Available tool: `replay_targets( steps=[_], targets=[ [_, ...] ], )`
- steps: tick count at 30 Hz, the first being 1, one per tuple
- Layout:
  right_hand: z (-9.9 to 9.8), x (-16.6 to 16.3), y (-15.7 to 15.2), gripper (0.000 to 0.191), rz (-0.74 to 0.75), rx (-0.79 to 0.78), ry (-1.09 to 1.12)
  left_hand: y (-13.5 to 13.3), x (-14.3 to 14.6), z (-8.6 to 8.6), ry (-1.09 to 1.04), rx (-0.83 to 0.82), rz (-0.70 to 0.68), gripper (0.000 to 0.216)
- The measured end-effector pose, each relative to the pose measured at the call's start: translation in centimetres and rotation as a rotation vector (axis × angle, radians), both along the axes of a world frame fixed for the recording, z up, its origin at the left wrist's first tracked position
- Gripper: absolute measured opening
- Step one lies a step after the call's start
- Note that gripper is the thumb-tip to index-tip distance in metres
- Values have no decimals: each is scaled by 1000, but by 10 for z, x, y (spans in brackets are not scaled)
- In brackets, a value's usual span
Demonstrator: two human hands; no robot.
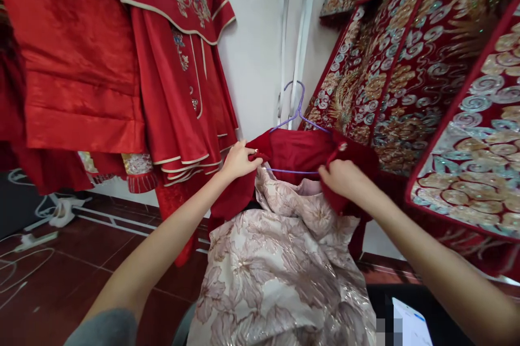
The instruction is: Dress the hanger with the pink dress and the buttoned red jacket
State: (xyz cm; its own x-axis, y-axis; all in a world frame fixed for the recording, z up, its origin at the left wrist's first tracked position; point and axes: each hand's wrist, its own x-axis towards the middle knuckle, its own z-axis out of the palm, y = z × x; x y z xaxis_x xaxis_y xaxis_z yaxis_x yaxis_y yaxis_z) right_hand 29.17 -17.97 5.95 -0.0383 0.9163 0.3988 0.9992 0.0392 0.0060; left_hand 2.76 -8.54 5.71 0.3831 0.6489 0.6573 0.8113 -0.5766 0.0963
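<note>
A dark red jacket (pixel 300 145) hangs on a purple hanger (pixel 299 110) in the middle of the view. My left hand (pixel 240 161) pinches the jacket's front edge on the left side. On the opposite edge my right hand (pixel 343 177) is closed round the red cloth, a little blurred. The two fronts are held apart, so the hanger's lower bar shows between them. Below and partly inside the jacket is a pale floral dress (pixel 280 259) with a metallic sheen, spreading down toward me.
Red garments (pixel 179 75) with cream piping hang at the left. Heavily embroidered dark red garments (pixel 406 75) hang at the right. White metal rails (pixel 286 37) rise behind the hanger. White cables and a power strip (pixel 36 240) lie on the tiled floor. A lit screen (pixel 410 324) shows at lower right.
</note>
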Motion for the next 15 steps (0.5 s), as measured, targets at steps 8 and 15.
replay_targets(
  steps=[8, 15],
  targets=[
    [-28, -63, -20, 40, 215, -152, 102, -7, -4, -2, 74, 62, -4, 22],
    [-69, 19, -55, 17, 359, 9, 308, -4, 0, -8, 67, 85, 4, 24]
  ],
)
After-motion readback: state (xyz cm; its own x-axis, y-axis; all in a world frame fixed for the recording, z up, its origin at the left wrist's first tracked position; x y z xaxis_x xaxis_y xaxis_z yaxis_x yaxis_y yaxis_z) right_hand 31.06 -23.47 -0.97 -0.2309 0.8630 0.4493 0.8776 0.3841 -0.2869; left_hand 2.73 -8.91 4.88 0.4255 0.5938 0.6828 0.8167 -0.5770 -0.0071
